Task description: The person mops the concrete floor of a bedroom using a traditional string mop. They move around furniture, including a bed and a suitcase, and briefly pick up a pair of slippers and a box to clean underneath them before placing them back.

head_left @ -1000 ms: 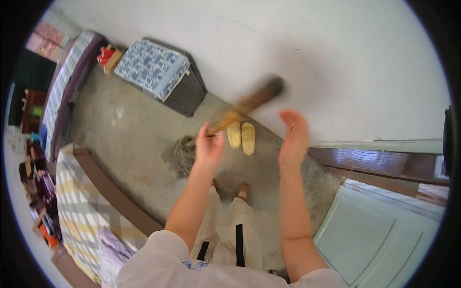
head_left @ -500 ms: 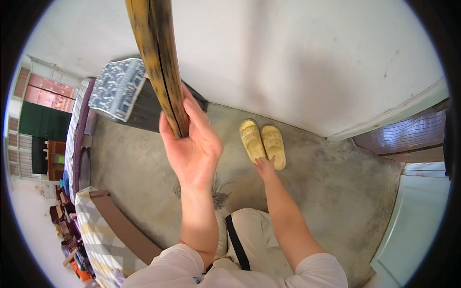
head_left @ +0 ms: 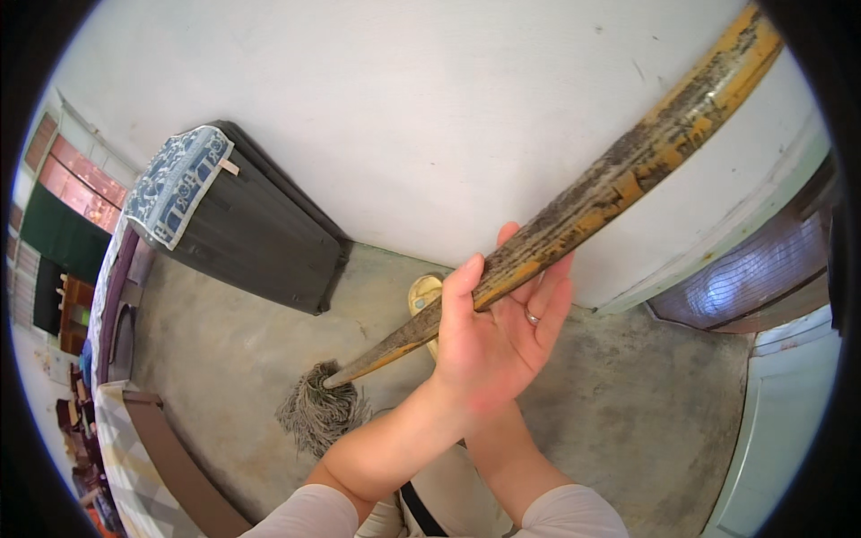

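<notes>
My left hand (head_left: 498, 345), palm turned up and a ring on one finger, holds the mottled yellow-brown handle of a mop (head_left: 610, 193) between the thumb and the fingers. The handle slants from the upper right down to the mop's grey string head (head_left: 323, 412), which is on the concrete floor left of my legs. My right forearm (head_left: 502, 453) passes behind the left wrist. The right hand is hidden there, so its fingers do not show. Beyond the handle, a yellow slipper (head_left: 424, 291) peeks out, mostly covered by the handle and my left hand.
A dark grey suitcase-like box (head_left: 269, 229) with a blue patterned cloth (head_left: 179, 179) leans by the white wall (head_left: 377, 108). A bed (head_left: 112, 296) lines the left side, with a brown board (head_left: 170, 457) nearer me. On the right are a brown panel (head_left: 744, 278) and a pale door (head_left: 780, 421).
The mop handle has swung from upright on the left to slanting up rightward. My left hand has moved right, over the right arm. The mop head shows more fully; the slippers are now mostly covered.
</notes>
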Demonstrator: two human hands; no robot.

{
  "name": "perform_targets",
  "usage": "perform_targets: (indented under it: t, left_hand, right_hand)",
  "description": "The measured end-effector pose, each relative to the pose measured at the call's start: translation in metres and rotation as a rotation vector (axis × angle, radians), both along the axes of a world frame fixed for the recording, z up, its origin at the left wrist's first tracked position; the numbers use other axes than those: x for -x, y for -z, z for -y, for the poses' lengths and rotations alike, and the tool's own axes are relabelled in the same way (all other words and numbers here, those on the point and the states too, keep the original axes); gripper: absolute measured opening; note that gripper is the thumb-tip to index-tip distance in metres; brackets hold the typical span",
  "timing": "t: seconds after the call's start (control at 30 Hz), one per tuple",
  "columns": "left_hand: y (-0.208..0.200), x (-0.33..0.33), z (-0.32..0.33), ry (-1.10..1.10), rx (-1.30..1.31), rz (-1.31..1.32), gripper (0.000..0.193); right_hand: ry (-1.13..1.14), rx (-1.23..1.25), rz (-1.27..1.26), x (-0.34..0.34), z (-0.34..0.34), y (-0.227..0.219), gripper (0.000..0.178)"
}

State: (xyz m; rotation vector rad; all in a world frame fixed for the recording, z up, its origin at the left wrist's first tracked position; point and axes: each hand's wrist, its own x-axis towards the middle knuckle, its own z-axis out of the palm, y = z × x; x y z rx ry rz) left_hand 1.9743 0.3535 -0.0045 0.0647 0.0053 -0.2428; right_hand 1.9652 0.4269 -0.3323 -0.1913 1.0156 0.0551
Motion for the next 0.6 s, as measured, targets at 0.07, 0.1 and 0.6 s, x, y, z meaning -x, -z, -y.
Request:
perform_targets:
  t: [0.07,0.1,0.6]
  left_hand:
    - [0.0,0.002,0.008,-0.02,-0.045,0.012,0.037]
    - [0.004,0.004,0.008,-0.02,-0.032,0.027,0.037]
    - [0.023,0.017,0.032,-0.007,0.073,0.016,0.039]
  right_hand:
    - [0.011,-0.036,0.013,0.0,0.004,-0.003,0.064]
    - [0.009,-0.062,0.019,0.001,0.002,-0.005,0.063]
    - [0.22,-0.445,-0.012,-0.017,0.24,0.022,0.05]
